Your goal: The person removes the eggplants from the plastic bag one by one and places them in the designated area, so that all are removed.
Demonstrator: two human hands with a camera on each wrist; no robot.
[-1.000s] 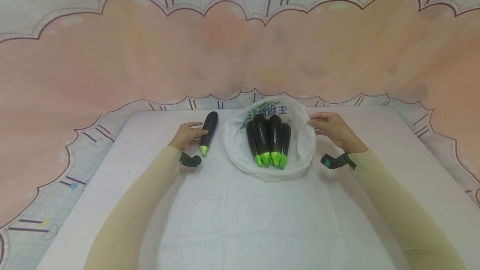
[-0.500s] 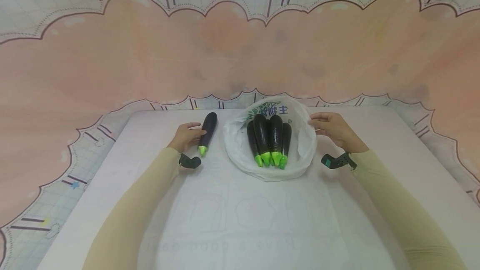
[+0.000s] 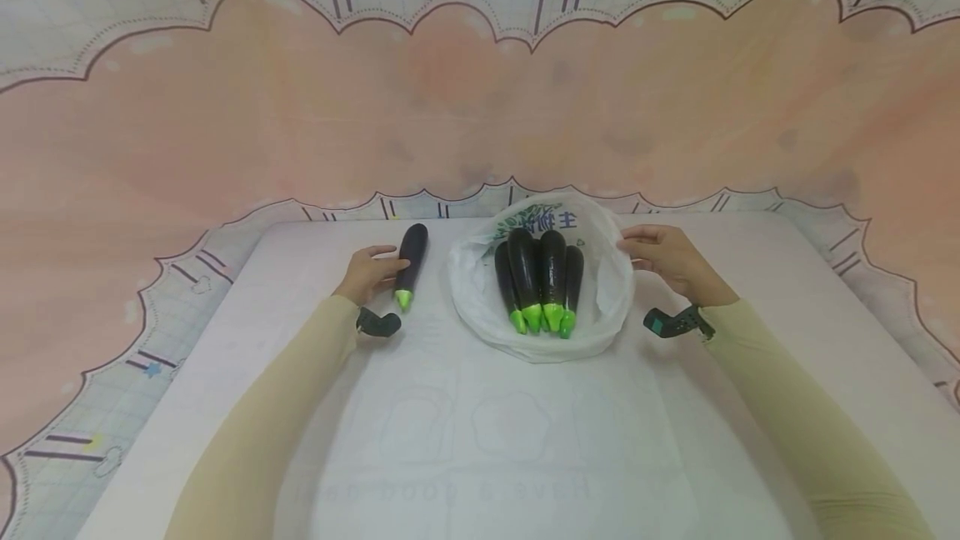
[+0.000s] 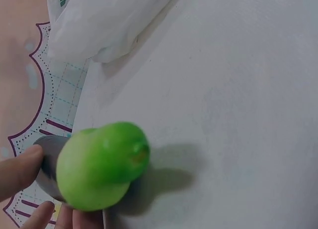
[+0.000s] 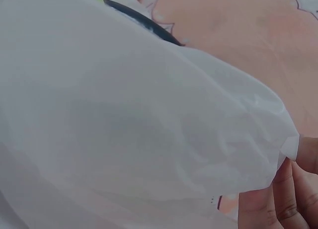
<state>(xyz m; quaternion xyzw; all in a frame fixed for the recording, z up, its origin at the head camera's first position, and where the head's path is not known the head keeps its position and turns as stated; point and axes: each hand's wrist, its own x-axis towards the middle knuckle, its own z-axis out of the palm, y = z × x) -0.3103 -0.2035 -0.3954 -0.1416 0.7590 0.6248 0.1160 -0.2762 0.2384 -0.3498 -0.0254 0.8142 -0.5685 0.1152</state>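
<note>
My left hand (image 3: 369,273) grips a dark eggplant (image 3: 412,255) with a bright green stem end, left of the bag. In the left wrist view the green end of this eggplant (image 4: 102,164) faces the camera, and thumb and fingers lie on both sides of its dark body. A white plastic bag (image 3: 472,319) with green and blue print stands open at the middle. Several eggplants (image 3: 551,273) lie inside it side by side, green ends toward me. My right hand (image 3: 663,257) pinches the bag's right rim; the right wrist view shows the plastic (image 5: 238,134) between thumb and fingers.
A white table (image 3: 487,440) with faint printed outlines lies under everything. Behind it hangs a peach and white patterned cloth (image 3: 450,107) with scalloped edges. Dark wrist cameras sit on both wrists, the left wrist camera (image 3: 378,322) and the right wrist camera (image 3: 671,322).
My left hand has shifted slightly left with the eggplant, which now stands a little more upright in the head view. The right hand and the bag have stayed almost still.
</note>
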